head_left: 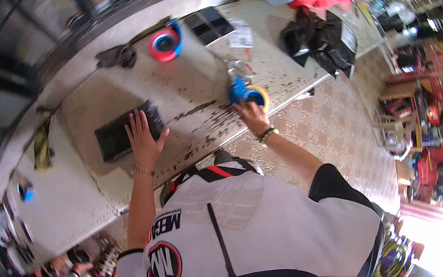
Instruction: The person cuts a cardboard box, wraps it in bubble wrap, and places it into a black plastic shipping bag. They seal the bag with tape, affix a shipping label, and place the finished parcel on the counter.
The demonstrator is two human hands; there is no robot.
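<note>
My left hand [144, 136] lies with fingers spread on a dark, glossy wrapped rectangular package [112, 137] at the left of the worn table. To the right, my right hand [252, 115] has its fingers curled on a blue tape dispenser [237, 90] with a yellow-rimmed tape roll [263, 99], near the table's front edge. Its fingertips are partly blurred. Just beyond the dispenser is a clear, shiny item [238, 68], too blurred to make out.
The table [80, 188] also holds a red-and-blue tape roll [165, 46], a dark box [208, 24], white paper [240, 34], a dark cloth [115, 57] and black items [316, 44]. Tiled floor [333, 121] and crowded shelving [423, 108] are at the right.
</note>
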